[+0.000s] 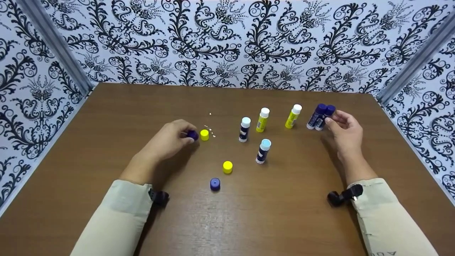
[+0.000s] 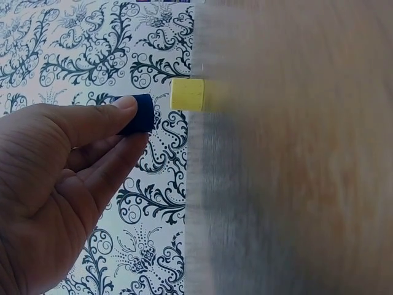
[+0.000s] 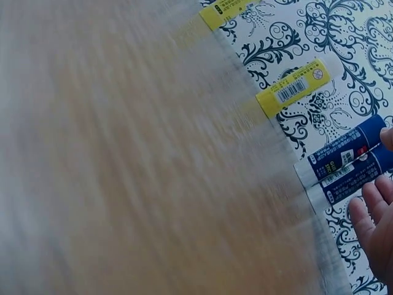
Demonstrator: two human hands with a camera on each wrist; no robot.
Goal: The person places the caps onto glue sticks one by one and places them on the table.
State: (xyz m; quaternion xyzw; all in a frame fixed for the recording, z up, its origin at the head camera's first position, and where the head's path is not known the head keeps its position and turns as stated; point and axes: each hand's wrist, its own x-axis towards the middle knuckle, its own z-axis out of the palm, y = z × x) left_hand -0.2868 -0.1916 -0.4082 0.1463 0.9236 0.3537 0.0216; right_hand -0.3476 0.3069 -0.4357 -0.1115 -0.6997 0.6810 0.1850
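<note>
Left hand: angled in from lower left, wrist bent a bit, thumb and fingers of the left hand (image 1: 169,140) pinching a dark blue cap (image 1: 192,135); the left wrist view shows it held just clear of the worktop (image 1: 142,106)
Beside that: a yellow cap (image 1: 204,135) standing right next to it, with white crumbs (image 1: 213,135) nearby
Right hand: reaching in from lower right, the right hand (image 1: 346,133) has its thumb in front and fingers behind, gripping a blue-capped glue stick (image 1: 324,118) near the top
Its neighbour: another blue-capped stick (image 1: 315,116), upright and touching
Hands overall: well apart, both occupied, palms turned inward
Uncapped sticks: two yellow ones (image 1: 262,120) (image 1: 293,116) and two dark blue ones (image 1: 244,129) (image 1: 263,152), all upright between the hands
Loose caps up front: one yellow (image 1: 227,167), one blue (image 1: 215,184)
Sleeves: both pale (image 1: 121,209), a black gadget (image 1: 160,198) by each cuff
</note>
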